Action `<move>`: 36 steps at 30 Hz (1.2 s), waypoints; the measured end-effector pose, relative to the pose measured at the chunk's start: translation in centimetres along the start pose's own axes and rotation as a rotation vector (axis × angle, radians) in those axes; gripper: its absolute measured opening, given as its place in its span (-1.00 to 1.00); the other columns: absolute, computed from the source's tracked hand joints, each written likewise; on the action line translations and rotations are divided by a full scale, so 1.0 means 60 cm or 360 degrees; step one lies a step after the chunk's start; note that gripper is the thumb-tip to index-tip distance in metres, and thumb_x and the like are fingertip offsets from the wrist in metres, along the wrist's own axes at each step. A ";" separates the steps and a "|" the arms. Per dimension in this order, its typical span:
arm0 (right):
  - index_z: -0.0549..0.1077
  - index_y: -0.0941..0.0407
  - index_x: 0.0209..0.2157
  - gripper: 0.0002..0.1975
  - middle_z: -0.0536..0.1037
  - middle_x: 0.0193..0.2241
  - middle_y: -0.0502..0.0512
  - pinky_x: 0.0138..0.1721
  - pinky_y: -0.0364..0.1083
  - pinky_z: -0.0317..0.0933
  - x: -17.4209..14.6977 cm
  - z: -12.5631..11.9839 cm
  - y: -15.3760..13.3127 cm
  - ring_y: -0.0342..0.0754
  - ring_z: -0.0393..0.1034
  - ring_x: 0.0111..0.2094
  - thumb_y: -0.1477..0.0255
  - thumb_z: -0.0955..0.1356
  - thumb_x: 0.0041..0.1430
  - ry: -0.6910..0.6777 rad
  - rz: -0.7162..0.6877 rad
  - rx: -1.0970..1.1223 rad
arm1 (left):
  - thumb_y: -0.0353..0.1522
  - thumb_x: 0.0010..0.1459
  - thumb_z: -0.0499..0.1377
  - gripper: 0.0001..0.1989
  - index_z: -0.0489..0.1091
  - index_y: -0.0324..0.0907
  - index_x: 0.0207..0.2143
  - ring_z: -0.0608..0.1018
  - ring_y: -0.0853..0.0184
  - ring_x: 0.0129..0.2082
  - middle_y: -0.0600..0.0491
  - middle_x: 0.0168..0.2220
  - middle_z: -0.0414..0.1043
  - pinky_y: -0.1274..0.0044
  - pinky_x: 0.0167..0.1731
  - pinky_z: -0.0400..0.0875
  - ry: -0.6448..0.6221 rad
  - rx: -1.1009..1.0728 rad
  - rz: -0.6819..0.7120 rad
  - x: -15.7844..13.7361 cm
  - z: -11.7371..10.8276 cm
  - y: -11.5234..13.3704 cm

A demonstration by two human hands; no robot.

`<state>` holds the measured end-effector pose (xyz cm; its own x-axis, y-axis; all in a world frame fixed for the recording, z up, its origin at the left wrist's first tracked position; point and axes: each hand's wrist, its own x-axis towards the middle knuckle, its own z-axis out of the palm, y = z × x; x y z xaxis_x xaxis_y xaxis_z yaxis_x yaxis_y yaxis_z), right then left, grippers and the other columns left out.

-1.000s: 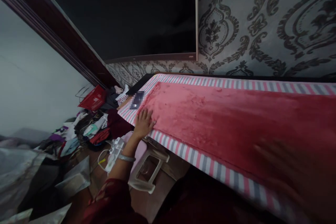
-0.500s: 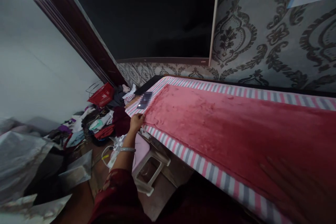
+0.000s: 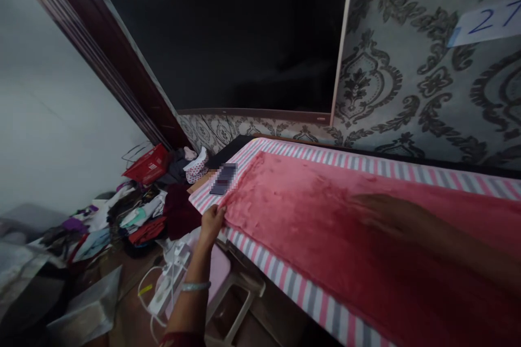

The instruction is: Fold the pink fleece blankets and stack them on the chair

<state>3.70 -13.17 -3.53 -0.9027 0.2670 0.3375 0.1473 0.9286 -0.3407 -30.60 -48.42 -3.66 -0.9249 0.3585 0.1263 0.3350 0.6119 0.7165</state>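
At the near-left corner of the red cloth (image 3: 293, 211), spread over the striped cover (image 3: 280, 278), found left hand (image 3: 212, 222) still pinching the edge, apparently steadying it, and noted right hand (image 3: 382, 211) newly moved farther across but, given blur, could not tell its grip.

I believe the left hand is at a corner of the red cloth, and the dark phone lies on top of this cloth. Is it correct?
Not fully. The dark phone lies beside the red cloth, on the striped cover, as the head view shows. The left hand is indeed at a corner of the cloth.
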 end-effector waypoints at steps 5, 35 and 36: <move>0.52 0.11 0.12 -0.55 0.51 0.14 0.23 0.20 0.10 0.28 0.246 0.051 -0.029 0.18 0.41 0.16 0.37 0.33 0.21 -0.0174 -0.0017 0.0092 | 0.01 -0.04 0.15 -0.61 0.25 -0.10 -0.60 0.32 0.37 -0.56 0.17 -0.63 0.20 0.55 -0.54 0.20 -0.0043 -0.0186 0.0022 0.002 0.002 -0.019; 0.55 0.10 -0.12 -0.73 0.61 -0.10 0.25 -0.27 -0.08 0.19 0.576 0.258 -0.075 0.08 0.47 -0.11 0.32 0.25 0.37 -0.0188 0.0567 -0.0164 | 0.15 -0.15 0.28 -0.43 0.33 -0.18 -0.60 0.22 0.45 -0.57 0.17 -0.63 0.18 0.58 -0.57 0.10 -0.0060 -0.0616 -0.0358 -0.016 0.015 -0.016; 0.56 0.10 -0.14 -0.73 0.61 -0.10 0.25 -0.28 -0.09 0.18 0.576 0.261 -0.072 0.07 0.47 -0.12 0.31 0.26 0.36 -0.0227 0.0557 -0.0163 | 0.14 -0.13 0.26 -0.44 0.30 -0.18 -0.62 0.20 0.45 -0.58 0.17 -0.64 0.16 0.58 -0.58 0.08 -0.0041 -0.0563 -0.0355 -0.016 0.016 -0.015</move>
<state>-34.45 -11.99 -4.11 -0.8366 0.5406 0.0886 0.4895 0.8103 -0.3221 -29.87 -48.65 -5.08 -0.9615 0.2649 -0.0724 0.0408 0.3984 0.9163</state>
